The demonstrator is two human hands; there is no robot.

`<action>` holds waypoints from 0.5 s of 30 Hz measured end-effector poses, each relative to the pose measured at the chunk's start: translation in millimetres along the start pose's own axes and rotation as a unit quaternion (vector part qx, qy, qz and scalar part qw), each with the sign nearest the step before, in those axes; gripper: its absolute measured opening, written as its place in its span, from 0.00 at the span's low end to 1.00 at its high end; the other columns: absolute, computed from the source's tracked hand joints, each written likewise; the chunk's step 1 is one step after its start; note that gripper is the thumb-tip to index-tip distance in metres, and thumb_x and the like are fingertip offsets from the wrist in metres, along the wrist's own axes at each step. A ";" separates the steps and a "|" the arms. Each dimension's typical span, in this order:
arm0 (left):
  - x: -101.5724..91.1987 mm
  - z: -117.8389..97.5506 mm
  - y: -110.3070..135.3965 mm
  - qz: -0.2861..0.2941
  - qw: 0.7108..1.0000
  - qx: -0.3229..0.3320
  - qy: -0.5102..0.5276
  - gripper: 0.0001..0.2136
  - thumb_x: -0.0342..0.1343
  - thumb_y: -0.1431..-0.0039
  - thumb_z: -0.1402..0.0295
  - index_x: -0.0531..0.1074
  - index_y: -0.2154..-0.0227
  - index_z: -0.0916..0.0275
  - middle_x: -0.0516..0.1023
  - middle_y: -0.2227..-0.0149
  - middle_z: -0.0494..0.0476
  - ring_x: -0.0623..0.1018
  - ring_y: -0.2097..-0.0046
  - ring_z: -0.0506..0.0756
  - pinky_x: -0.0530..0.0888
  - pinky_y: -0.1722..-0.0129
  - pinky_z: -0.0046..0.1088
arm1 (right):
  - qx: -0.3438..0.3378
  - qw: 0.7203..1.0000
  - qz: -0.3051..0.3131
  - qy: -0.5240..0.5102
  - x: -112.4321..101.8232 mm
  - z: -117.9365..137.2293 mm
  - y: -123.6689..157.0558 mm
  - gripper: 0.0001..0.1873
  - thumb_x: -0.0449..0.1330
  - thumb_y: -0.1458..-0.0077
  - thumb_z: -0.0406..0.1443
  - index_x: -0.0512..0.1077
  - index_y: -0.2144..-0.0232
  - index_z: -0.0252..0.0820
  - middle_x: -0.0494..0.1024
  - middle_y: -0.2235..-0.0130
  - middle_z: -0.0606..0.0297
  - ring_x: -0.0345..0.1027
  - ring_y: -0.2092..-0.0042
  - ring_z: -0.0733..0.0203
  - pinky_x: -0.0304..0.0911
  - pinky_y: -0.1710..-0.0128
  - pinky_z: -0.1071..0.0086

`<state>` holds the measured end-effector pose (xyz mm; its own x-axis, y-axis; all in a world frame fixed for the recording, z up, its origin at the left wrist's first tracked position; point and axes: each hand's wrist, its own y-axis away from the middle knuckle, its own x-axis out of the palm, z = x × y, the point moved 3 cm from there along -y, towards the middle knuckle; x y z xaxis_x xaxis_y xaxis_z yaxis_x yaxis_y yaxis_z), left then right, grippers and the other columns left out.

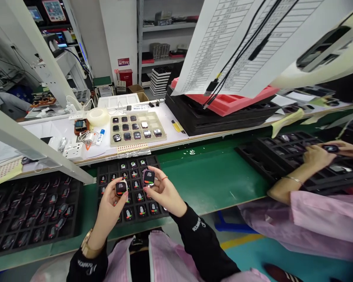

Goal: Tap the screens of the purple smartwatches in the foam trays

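My left hand (113, 203) pinches a small black smartwatch body (121, 188) with a lit screen, held above a black tray (106, 170). My right hand (160, 192) grips a second smartwatch body (149, 177) by its edges, screen facing up. Both hands hover over the tray, whose pockets hold several more watch bodies with lit screens. The two held watches are close together but apart.
A second black tray (32, 211) of watch bodies lies to the left on the green belt (211, 176). A beige tray (161, 135) with several watches sits on the white shelf behind. A co-worker's hands (317, 156) work at black trays on the right. Papers and cables hang overhead.
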<state>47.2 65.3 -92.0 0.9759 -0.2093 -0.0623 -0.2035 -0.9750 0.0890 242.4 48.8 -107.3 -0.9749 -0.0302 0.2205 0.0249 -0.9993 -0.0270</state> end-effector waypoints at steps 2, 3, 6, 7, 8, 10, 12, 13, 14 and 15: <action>-9.4 33.9 -7.7 -0.006 0.998 -0.052 -0.047 0.30 0.60 0.45 0.53 0.61 0.43 0.59 0.72 0.46 0.62 0.77 0.51 0.55 0.76 0.56 0.27 | 0.032 0.995 -0.008 0.093 -11.6 -35.7 -5.7 0.37 0.64 0.43 0.40 0.53 0.36 0.43 0.70 0.47 0.56 0.72 0.60 0.64 0.71 0.62 0.72; -13.8 52.4 -12.0 -0.012 0.996 -0.068 -0.062 0.33 0.60 0.47 0.52 0.60 0.42 0.61 0.72 0.47 0.63 0.77 0.52 0.55 0.76 0.55 0.28 | 0.059 0.983 0.000 0.175 -16.1 -56.2 -9.1 0.36 0.61 0.42 0.40 0.52 0.36 0.42 0.72 0.49 0.57 0.72 0.58 0.63 0.71 0.61 0.70; -22.5 108.8 -25.0 -0.026 0.987 -0.108 -0.113 0.33 0.57 0.47 0.56 0.57 0.40 0.65 0.76 0.55 0.63 0.79 0.59 0.55 0.76 0.59 0.30 | 0.117 0.955 0.009 0.271 -21.4 -114.8 -20.7 0.34 0.64 0.44 0.35 0.59 0.38 0.35 0.76 0.62 0.61 0.72 0.64 0.59 0.71 0.60 0.65; -24.1 125.5 -28.9 -0.029 0.982 -0.120 -0.139 0.32 0.56 0.47 0.59 0.59 0.41 0.66 0.77 0.58 0.61 0.78 0.62 0.55 0.75 0.61 0.31 | 0.134 0.945 0.018 0.299 -19.3 -131.8 -24.5 0.34 0.66 0.46 0.34 0.61 0.39 0.33 0.76 0.64 0.61 0.72 0.64 0.57 0.71 0.59 0.63; -25.1 140.4 -32.5 -0.033 0.976 -0.130 -0.170 0.29 0.56 0.46 0.62 0.61 0.42 0.67 0.77 0.62 0.60 0.78 0.64 0.55 0.75 0.61 0.33 | 0.150 0.934 0.029 0.324 -15.5 -146.7 -28.2 0.34 0.67 0.47 0.32 0.63 0.39 0.33 0.77 0.64 0.60 0.73 0.63 0.56 0.70 0.58 0.63; -25.8 163.8 -39.0 -0.029 0.962 -0.140 -0.235 0.26 0.58 0.47 0.67 0.66 0.45 0.68 0.76 0.67 0.58 0.76 0.66 0.57 0.74 0.60 0.37 | 0.174 0.909 0.051 0.376 -4.8 -169.5 -34.8 0.33 0.68 0.48 0.30 0.65 0.41 0.33 0.77 0.57 0.56 0.73 0.55 0.53 0.68 0.51 0.60; -25.8 179.3 -44.7 -0.018 0.948 -0.131 -0.291 0.24 0.59 0.48 0.71 0.68 0.47 0.67 0.75 0.66 0.58 0.75 0.62 0.59 0.72 0.55 0.41 | 0.191 0.883 0.072 0.422 7.0 -183.0 -39.5 0.31 0.68 0.46 0.31 0.66 0.41 0.35 0.74 0.49 0.53 0.69 0.48 0.50 0.65 0.46 0.56; -26.1 185.0 -47.1 -0.012 0.942 -0.121 -0.314 0.23 0.59 0.47 0.72 0.69 0.46 0.65 0.76 0.64 0.59 0.75 0.58 0.60 0.71 0.51 0.43 | 0.198 0.871 0.082 0.442 12.2 -186.4 -40.9 0.29 0.67 0.43 0.33 0.66 0.41 0.36 0.72 0.47 0.53 0.68 0.46 0.49 0.64 0.45 0.54; -26.9 189.7 -49.1 -0.008 0.936 -0.109 -0.335 0.23 0.58 0.47 0.73 0.69 0.46 0.64 0.75 0.60 0.60 0.73 0.54 0.61 0.68 0.47 0.44 | 0.204 0.860 0.089 0.460 16.4 -187.9 -41.5 0.27 0.66 0.41 0.34 0.65 0.41 0.37 0.70 0.45 0.53 0.67 0.46 0.49 0.64 0.45 0.52; -28.4 193.8 -50.5 -0.006 0.930 -0.099 -0.353 0.22 0.58 0.46 0.73 0.69 0.46 0.62 0.74 0.56 0.61 0.71 0.49 0.62 0.66 0.44 0.46 | 0.208 0.849 0.094 0.477 19.5 -187.7 -41.5 0.27 0.65 0.40 0.35 0.65 0.41 0.39 0.69 0.44 0.53 0.67 0.46 0.48 0.64 0.46 0.51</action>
<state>14.4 106.1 -287.4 0.6680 -0.2631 -0.6961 -0.1061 -0.9595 0.2608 180.8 93.7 -284.8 -0.6756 -0.3586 -0.6441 0.0828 -0.9051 0.4171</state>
